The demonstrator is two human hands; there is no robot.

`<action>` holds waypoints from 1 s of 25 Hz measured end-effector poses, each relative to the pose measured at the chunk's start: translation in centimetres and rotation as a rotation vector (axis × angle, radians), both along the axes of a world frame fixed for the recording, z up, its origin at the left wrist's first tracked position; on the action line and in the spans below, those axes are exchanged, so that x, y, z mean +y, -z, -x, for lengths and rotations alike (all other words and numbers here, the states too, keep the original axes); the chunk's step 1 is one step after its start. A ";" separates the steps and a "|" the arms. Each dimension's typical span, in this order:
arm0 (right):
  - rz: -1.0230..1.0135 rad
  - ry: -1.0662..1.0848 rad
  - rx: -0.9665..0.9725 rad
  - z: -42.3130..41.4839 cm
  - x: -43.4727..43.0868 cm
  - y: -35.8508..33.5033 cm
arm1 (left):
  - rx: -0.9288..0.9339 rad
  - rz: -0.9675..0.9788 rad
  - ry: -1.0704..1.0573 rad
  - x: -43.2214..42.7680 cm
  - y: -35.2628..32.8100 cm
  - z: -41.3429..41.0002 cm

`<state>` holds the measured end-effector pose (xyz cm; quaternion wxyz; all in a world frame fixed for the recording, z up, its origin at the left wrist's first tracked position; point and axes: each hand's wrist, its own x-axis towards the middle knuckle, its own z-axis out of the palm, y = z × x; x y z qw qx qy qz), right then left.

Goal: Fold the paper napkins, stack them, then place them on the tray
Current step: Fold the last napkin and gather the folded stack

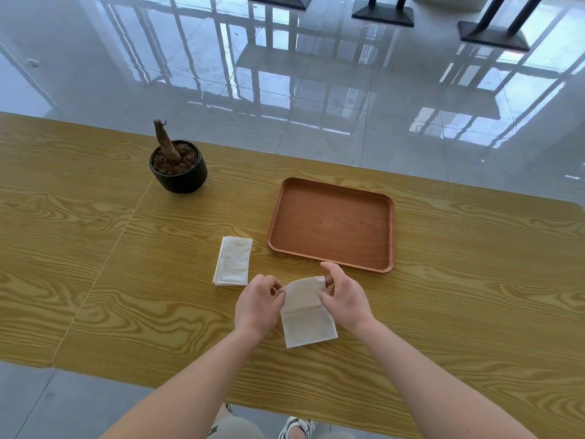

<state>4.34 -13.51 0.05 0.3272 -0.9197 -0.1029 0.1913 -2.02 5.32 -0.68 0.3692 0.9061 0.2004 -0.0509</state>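
A white paper napkin (305, 315) lies on the wooden table (95, 264) in front of me, its far half lifted off the surface. My left hand (258, 304) pinches its far left corner. My right hand (343, 296) pinches its far right corner. To the left, a small stack of folded white napkins (232, 261) rests flat on the table. A brown rectangular tray (332, 223) sits just beyond my right hand, with nothing on it.
A black pot (179, 171) with soil and a bare stump stands at the back left of the table. The table's far edge runs behind the tray; glossy floor tiles and dark table bases (383, 14) lie beyond.
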 end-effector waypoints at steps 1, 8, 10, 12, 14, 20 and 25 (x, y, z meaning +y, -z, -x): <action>-0.009 0.010 -0.001 0.1 -0.2 -0.1 | -0.027 -0.002 0.011 -0.1 -0.1 0.2; -0.040 -0.006 -0.055 1.3 -1.7 -0.8 | -0.138 -0.073 0.100 -0.4 -0.4 2.8; -0.024 -0.035 -0.070 1.9 -2.3 -0.8 | -0.163 -0.116 0.132 -0.5 -0.4 3.7; 0.012 -0.073 -0.091 2.6 -2.9 -0.7 | -0.184 -0.162 0.184 -0.8 -0.3 4.5; 0.060 -0.115 -0.112 3.2 -3.3 -0.5 | -0.202 -0.208 0.248 -1.0 -0.3 5.1; 0.141 -0.185 -0.141 4.1 -3.6 -0.2 | -0.241 -0.299 0.382 -1.2 0.3 6.0; 0.186 -0.239 -0.164 4.7 -3.9 0.4 | -0.239 -0.347 0.476 -1.3 0.7 6.5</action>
